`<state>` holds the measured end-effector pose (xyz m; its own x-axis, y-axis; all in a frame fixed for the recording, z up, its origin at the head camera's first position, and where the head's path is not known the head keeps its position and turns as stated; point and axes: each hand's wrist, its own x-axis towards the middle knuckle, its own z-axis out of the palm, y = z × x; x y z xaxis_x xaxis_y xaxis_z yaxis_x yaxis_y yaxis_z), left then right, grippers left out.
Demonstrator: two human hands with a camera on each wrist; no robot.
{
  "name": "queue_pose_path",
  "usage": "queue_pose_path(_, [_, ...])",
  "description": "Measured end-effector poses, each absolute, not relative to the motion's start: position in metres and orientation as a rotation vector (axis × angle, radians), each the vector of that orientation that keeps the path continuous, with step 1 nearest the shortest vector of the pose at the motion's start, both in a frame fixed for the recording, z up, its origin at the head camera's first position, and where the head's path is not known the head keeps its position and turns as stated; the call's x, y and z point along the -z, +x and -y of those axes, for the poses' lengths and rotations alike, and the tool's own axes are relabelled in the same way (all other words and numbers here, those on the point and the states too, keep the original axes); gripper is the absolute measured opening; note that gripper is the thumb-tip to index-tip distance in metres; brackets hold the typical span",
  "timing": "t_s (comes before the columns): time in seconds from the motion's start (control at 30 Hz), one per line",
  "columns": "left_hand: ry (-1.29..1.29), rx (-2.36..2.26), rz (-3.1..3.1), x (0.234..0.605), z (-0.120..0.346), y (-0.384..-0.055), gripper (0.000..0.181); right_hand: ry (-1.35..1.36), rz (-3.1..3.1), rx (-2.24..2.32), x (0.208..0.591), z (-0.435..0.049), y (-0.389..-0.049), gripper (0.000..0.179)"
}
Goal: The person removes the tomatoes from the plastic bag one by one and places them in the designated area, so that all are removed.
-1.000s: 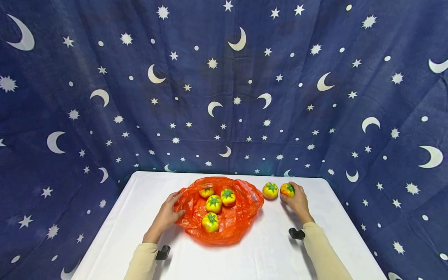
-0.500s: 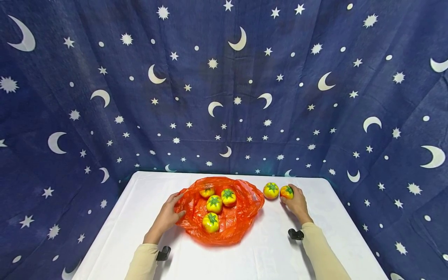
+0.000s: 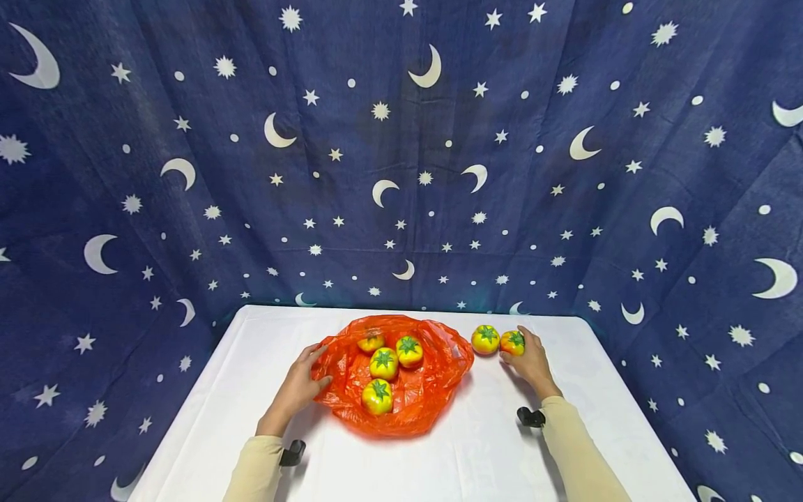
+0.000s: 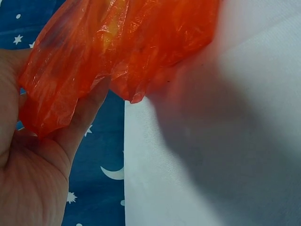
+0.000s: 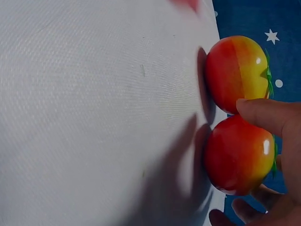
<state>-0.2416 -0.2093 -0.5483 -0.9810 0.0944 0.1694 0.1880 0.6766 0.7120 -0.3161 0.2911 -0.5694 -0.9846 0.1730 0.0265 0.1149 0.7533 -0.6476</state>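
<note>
A thin red plastic bag (image 3: 417,397) lies spread open on the table, with several yellow-red tomatoes (image 3: 384,364) with green leafy tops in it. At its left edge, my left hand (image 3: 297,382) holds the bag's rim between thumb and fingers; in the left wrist view the film (image 4: 141,42) drapes into the palm. My right hand (image 3: 532,361) has thumb and fingers around the right-hand tomato (image 5: 239,155) outside the bag. A second tomato (image 5: 237,73) sits right beside it, touching or nearly so, close to the thumb tip.
The white-covered table (image 3: 502,460) ends at a rounded far edge just behind the tomatoes. A dark blue curtain (image 3: 401,195) with moons and stars hangs behind and on both sides. Each wrist carries a black mount (image 3: 531,418).
My right hand has shifted slightly left with its tomato, narrowing the gap to the neighbouring tomato. My left hand and the bag stay put.
</note>
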Motion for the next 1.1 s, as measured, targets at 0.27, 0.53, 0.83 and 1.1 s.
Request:
queue_pose_path(0.27, [-0.249, 1.177, 2.752, 0.547, 0.210, -0.242, 0.066, -0.163, 2.836, -1.042, 0.561, -0.290, -0.312, 0.084])
queue_pose_path(0.53, [-0.237, 1.197, 2.750, 0.546, 0.208, -0.243, 0.067, -0.186, 2.714, -1.033, 0.542, -0.282, -0.301, 0.075])
queue_pose_path(0.83, [-0.228, 1.196, 2.743, 0.548, 0.209, -0.244, 0.067, -0.182, 2.536, -1.061, 0.524, -0.265, -0.285, 0.064])
queue_pose_path(1.1, [-0.238, 1.194, 2.750, 0.549, 0.211, -0.245, 0.067, -0.108, 2.457, -1.095, 0.513, -0.250, -0.274, 0.063])
